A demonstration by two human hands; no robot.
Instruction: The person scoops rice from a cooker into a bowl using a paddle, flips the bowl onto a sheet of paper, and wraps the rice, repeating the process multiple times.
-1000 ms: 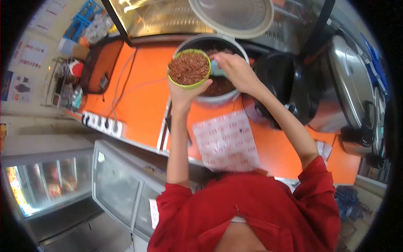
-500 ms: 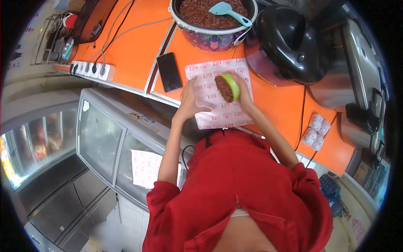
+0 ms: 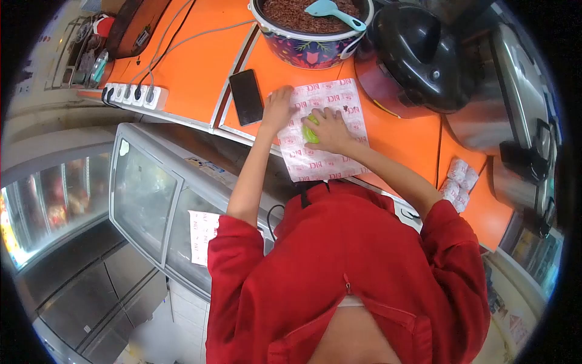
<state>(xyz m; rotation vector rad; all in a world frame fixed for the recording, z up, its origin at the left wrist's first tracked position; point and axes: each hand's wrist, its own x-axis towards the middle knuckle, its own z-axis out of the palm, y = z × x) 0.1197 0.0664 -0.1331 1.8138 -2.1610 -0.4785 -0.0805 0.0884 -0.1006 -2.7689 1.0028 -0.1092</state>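
A green bowl lies upside down on a sheet of printed paper, its opening against the sheet. My right hand is over it with the fingers spread across its back. What sits under the bowl is hidden. My left hand rests on the paper's left edge, its fingers stretched out and holding nothing. A few dark grains lie on the paper beyond my right hand.
A pot of brown rice with a light-blue scoop stands beyond the paper. A black phone lies left. Lidded cookers and wrapped packets are at the right. A power strip is far left.
My right hand has turned the rice-filled green bowl over and brought it down on the paper. My left hand has moved away to the paper's left edge.
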